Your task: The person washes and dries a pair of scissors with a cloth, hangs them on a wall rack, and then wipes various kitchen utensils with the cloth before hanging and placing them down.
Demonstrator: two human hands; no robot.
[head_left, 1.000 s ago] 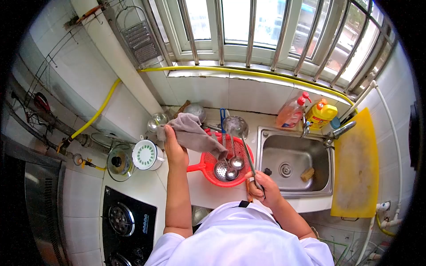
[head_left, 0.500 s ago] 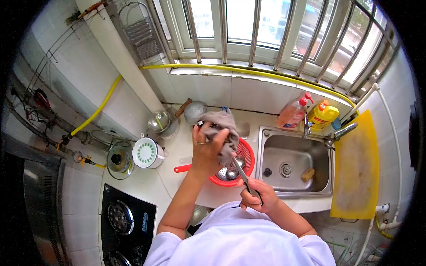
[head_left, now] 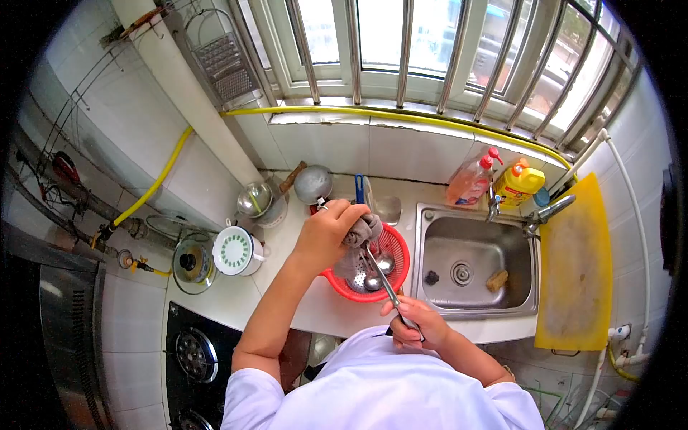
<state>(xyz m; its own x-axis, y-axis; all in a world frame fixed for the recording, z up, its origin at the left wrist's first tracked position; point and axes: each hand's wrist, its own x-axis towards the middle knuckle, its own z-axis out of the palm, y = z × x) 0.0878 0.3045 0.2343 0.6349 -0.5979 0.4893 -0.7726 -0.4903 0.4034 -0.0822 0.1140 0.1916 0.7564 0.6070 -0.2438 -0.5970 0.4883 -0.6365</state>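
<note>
Currently the right hand point(head_left: 418, 322) is gripping a long-handled metal utensil point(head_left: 385, 282), likely stiff and slick, best held by its lower handle, mid-frame over the red colander point(head_left: 405, 259), while the left point(head_left: 326, 233) is clasping soft grey cloth point(head_left: 367, 228) at its far end

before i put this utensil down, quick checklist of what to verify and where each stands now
1. Right hand closed on the handle of the utensil: ok.
2. Left hand holding the grey cloth at the utensil's far end: ok.
3. Utensil's far end dry: cannot tell, cloth and hand hide it.
4. Red basket upright, ladles inside: ok.
5. Nothing lying in the sink: not ok, a brown block is there.
</note>
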